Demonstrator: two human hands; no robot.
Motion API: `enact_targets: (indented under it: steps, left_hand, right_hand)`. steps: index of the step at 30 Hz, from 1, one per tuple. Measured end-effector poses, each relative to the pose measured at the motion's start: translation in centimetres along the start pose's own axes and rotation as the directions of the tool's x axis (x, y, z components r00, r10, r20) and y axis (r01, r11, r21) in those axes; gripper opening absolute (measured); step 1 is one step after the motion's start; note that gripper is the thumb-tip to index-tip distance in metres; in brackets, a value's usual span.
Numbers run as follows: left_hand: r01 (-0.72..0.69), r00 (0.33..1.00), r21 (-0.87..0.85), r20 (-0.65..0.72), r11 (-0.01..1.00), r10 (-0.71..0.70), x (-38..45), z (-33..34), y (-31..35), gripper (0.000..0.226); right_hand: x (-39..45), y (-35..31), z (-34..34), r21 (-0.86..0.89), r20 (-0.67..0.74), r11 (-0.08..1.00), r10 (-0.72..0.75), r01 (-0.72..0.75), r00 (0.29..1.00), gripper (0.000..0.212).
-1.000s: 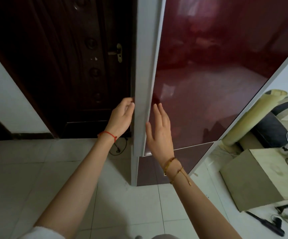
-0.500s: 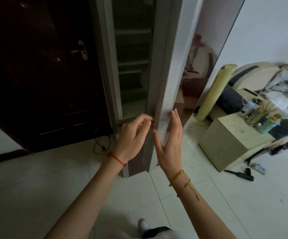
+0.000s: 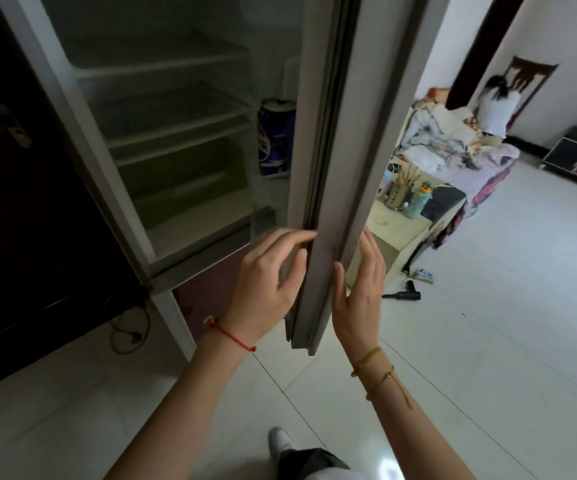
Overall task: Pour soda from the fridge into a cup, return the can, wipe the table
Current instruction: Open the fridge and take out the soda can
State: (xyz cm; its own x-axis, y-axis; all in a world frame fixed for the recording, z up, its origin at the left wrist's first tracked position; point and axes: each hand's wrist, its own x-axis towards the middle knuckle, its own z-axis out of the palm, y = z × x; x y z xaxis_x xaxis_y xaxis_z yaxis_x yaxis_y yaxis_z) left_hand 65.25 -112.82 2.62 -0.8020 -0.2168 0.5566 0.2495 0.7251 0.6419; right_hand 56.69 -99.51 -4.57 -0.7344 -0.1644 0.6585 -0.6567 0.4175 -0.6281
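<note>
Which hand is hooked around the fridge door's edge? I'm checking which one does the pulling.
The left hand: its fingers curl around the inner edge of the fridge door. The right hand lies flat against the door's outer face.

The blue can (image 3: pixel 276 136) in the fridge door bears what looks like a Pepsi logo; lettering unreadable.

The can (image 3: pixel 276 136) stands in the rack inside the open fridge door (image 3: pixel 328 202); the shelves (image 3: pixel 176 129) lie left of it.
</note>
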Motion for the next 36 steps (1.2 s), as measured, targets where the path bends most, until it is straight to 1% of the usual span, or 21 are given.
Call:
enact_targets:
  steps: [4,8,11,15,27,31,33,36]
  left_hand:
    - [-0.062,0.996,0.03,-0.069,0.998,0.064,1.9,0.9,0.6,0.028]
    - [-0.065,0.993,0.076,-0.095,0.995,0.072,4.0,2.2,0.6,0.033]
    - [-0.07,0.994,0.094,-0.082,0.993,0.078,5.6,3.5,0.4,0.039]
    - [-0.106,0.994,0.105,-0.023,0.989,0.109,7.6,5.6,0.1,0.044]
    - [-0.181,0.983,0.153,-0.013,0.972,0.185,13.5,12.9,2.0,0.037]
    - [-0.181,0.98,0.15,-0.05,0.972,0.19,15.0,15.1,2.8,0.035]
    - [-0.168,0.979,0.142,-0.092,0.976,0.182,15.9,16.1,3.2,0.033]
    - [-0.113,0.976,0.117,-0.175,0.987,0.133,17.5,17.3,3.5,0.028]
  right_hand:
    - [0.7,1.6,-1.8,0.003,-0.076,0.998,0.055,-0.055,0.996,0.048]
    - [1.9,3.8,-3.1,-0.02,-0.133,0.995,0.096,-0.1,0.986,0.046]
    - [3.0,5.6,-4.3,-0.036,-0.167,0.989,0.132,-0.14,0.977,0.047]
    - [4.7,8.3,-6.1,-0.068,-0.2,0.986,0.135,-0.151,0.97,0.048]
    - [11.3,16.9,-10.7,-0.103,-0.239,0.976,0.164,-0.193,0.957,0.048]
    - [13.5,19.2,-12.0,-0.105,-0.244,0.962,0.222,-0.253,0.944,0.045]
    - [14.8,20.1,-12.5,-0.098,-0.239,0.955,0.251,-0.28,0.938,0.043]
    - [16.6,21.3,-13.0,-0.062,-0.205,0.943,0.308,-0.327,0.929,0.042]
